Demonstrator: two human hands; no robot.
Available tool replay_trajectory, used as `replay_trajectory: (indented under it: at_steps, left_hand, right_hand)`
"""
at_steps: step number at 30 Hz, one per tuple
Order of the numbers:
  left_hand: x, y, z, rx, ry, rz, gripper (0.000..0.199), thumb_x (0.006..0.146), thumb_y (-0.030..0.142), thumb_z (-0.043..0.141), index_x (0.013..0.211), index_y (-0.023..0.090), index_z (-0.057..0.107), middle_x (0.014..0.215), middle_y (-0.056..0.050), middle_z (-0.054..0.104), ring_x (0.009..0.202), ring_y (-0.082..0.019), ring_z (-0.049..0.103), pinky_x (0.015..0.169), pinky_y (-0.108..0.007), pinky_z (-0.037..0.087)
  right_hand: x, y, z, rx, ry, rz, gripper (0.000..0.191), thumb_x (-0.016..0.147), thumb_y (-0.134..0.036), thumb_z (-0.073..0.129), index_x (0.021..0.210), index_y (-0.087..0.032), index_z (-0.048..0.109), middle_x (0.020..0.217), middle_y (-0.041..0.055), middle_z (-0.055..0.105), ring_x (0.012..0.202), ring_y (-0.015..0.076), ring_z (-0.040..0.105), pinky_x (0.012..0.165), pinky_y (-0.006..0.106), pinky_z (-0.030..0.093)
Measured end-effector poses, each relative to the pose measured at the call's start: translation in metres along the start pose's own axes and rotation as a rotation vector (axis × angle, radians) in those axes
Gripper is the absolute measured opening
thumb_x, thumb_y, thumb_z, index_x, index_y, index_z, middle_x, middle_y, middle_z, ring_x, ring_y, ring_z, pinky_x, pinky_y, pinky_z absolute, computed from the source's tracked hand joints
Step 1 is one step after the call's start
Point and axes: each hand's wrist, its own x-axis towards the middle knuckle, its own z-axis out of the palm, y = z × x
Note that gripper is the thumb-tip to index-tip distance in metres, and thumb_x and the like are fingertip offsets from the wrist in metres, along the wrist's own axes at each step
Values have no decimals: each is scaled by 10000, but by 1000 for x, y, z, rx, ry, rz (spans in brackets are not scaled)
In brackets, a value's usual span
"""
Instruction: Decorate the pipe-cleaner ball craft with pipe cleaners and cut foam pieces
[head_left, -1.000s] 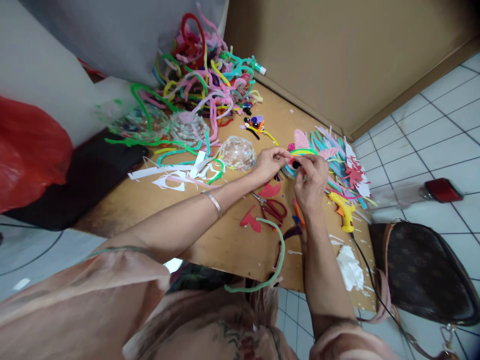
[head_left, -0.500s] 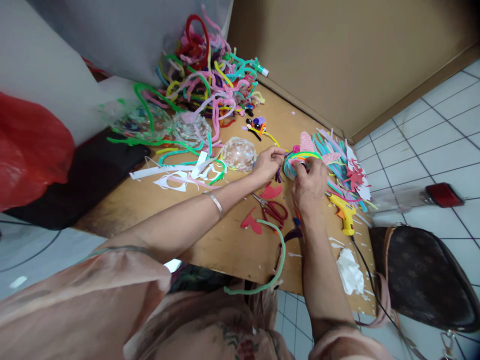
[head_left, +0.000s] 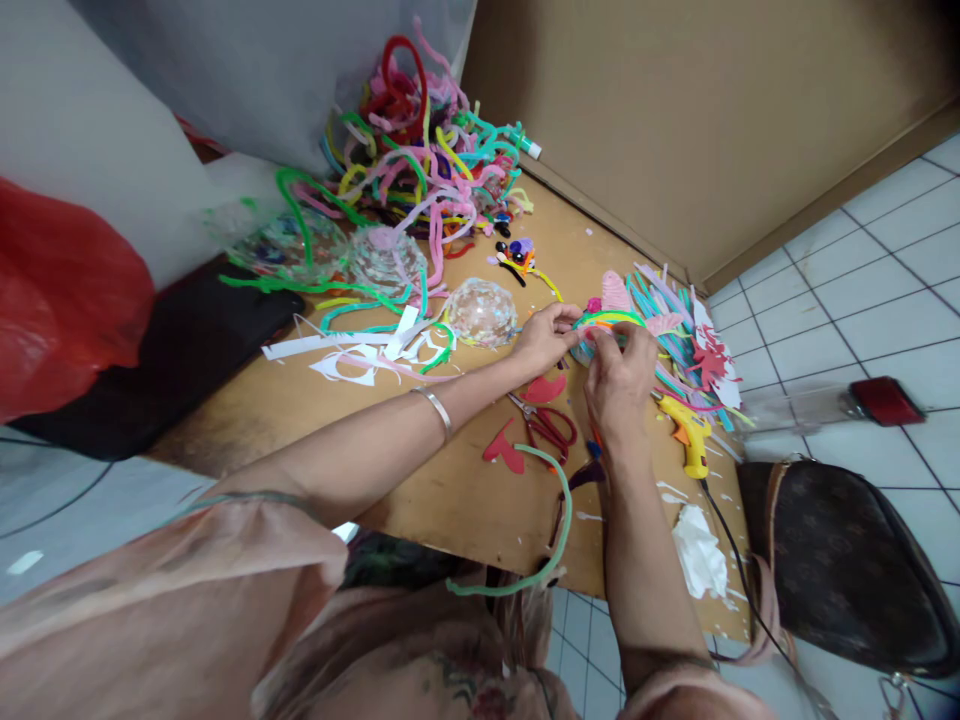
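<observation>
A rounded craft piece of rainbow-coloured pipe cleaners is at the right of the wooden table, between my hands. My left hand has its fingers closed on the piece's left edge. Thumb and fingers of my right hand pinch its near side and hide part of it. Pink ribbed pipe-cleaner shapes show just beyond it. Closer to me are red-handled scissors and red cut-out pieces. A pale green pipe cleaner curves over the table's near edge.
A yellow glue gun with a black cord lies right of my right arm, near a crumpled white tissue. A heap of pipe cleaners fills the back left, with a clear dome before it. A brown bag stands at the right.
My left hand has moved right and slightly down, from a pinch beside the craft piece onto its left edge. My right hand stays on the near side.
</observation>
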Motion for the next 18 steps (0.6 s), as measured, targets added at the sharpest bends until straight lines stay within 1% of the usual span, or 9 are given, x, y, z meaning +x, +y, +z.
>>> replay_trajectory:
  at_steps: [6, 10, 15, 18]
  left_hand:
    - [1, 2, 1, 8, 21, -7, 191, 717, 82, 716, 882, 145, 641, 904, -40, 684, 792, -111, 614, 805, -253, 508]
    - [1, 3, 2, -25, 21, -22, 190, 711, 99, 730, 869, 140, 635, 889, -39, 685, 765, -114, 621, 796, -266, 506]
    - [2, 2, 3, -56, 43, -24, 161, 730, 99, 709, 867, 135, 633, 885, -40, 694, 788, -114, 633, 814, -262, 502]
    - [3, 1, 3, -69, 43, -33, 127, 759, 100, 676, 875, 134, 637, 857, -31, 694, 793, -111, 637, 824, -257, 499]
  right_hand:
    - [0, 1, 1, 5, 0, -8, 252, 906, -200, 454, 1037, -219, 668, 1077, 122, 575, 1023, 269, 507, 898, 452, 429]
    - [0, -1, 0, 8, -10, 7, 235, 897, -204, 465, 1006, -238, 670, 1062, 107, 571, 1022, 272, 499, 900, 460, 416]
    - [0, -4, -2, -33, -51, 0, 257, 900, -184, 442, 980, -235, 681, 1090, 131, 564, 1029, 291, 489, 884, 475, 414]
    - [-1, -4, -2, -69, -41, -21, 264, 902, -178, 441, 984, -225, 688, 1098, 142, 562, 1024, 291, 490, 873, 466, 425]
